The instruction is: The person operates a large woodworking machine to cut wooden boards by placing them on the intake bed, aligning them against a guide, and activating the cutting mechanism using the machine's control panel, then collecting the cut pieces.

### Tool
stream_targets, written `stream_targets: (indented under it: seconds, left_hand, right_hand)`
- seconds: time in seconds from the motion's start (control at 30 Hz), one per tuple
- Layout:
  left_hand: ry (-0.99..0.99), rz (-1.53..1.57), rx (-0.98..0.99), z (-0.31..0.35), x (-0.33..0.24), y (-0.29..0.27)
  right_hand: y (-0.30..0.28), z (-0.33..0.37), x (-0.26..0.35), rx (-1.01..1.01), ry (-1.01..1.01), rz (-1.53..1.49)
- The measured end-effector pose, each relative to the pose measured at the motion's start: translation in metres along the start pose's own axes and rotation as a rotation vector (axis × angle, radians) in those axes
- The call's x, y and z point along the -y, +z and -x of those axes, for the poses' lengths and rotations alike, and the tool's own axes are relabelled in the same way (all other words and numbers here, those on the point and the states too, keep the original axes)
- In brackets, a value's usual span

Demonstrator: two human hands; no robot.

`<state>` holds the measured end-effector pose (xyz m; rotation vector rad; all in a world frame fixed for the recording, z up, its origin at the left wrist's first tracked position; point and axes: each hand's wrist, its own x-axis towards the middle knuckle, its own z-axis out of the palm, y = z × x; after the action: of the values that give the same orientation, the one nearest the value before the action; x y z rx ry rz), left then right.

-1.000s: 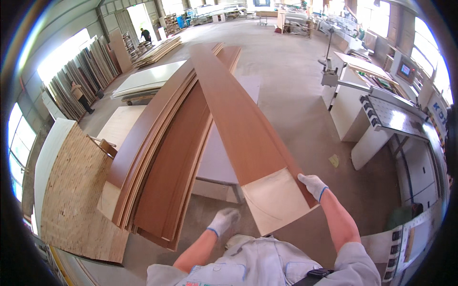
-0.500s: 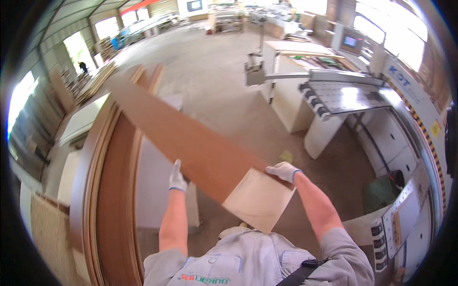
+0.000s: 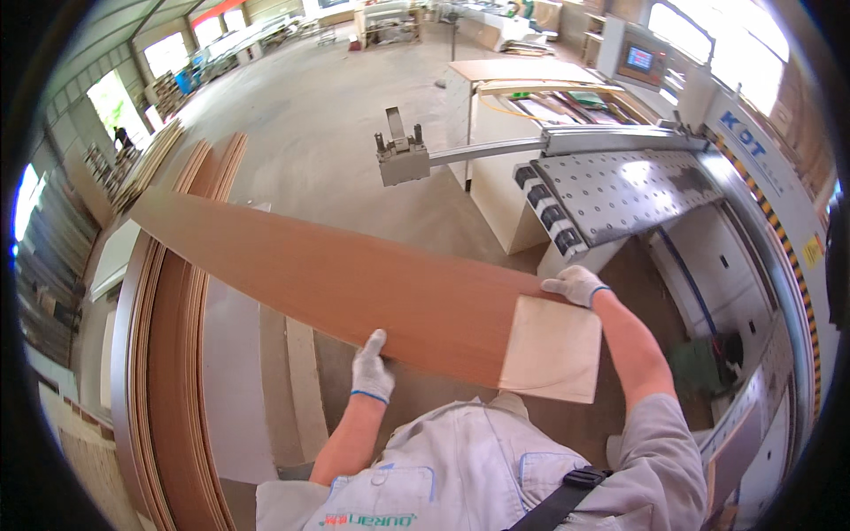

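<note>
My left hand (image 3: 373,370) holds near edge of brown board (image 3: 354,288); right hand (image 3: 575,286) holds far edge, closer to pale end (image 3: 551,350). Board's length runs away leftward, crossing over stack (image 3: 173,354); touching, I cannot tell.

A long reddish-brown panel (image 3: 345,279) is being held broad face up, slanting from far left to near right, its near end (image 3: 551,350) showing pale (and squarish).

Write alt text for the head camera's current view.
A white-gloved left hand and white-gloved right hand hold a long, flat reddish-brown board by opposite edges. Stacked brown boards lie left; a perforated grey metal machine table stands right.
</note>
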<state>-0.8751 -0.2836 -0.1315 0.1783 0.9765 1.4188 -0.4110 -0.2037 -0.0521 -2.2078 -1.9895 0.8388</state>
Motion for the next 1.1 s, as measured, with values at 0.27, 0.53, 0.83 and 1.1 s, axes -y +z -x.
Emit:
stream_targets:
  seconds: [0.27, 0.53, 0.83, 1.1]
  left_hand:
    - [-0.125, 0.056, 0.002, -0.035, 0.120, 0.160]
    - [-0.120, 0.179, -0.017, -0.088, 0.184, 0.217]
    - [-0.270, 0.104, 0.146, -0.112, 0.124, 0.193]
    - [0.424, 0.132, -0.277, -0.255, -0.169, -0.011]
  right_hand:
    - [-0.108, -0.168, -0.177, -0.096, -0.239, 0.379]
    - [-0.119, -0.240, -0.143, -0.521, -0.217, 0.051]
    - [-0.037, -0.252, 0.078, -0.346, -0.548, 0.067]
    - [-0.006, -0.304, 0.226, -0.025, -0.426, 0.106]
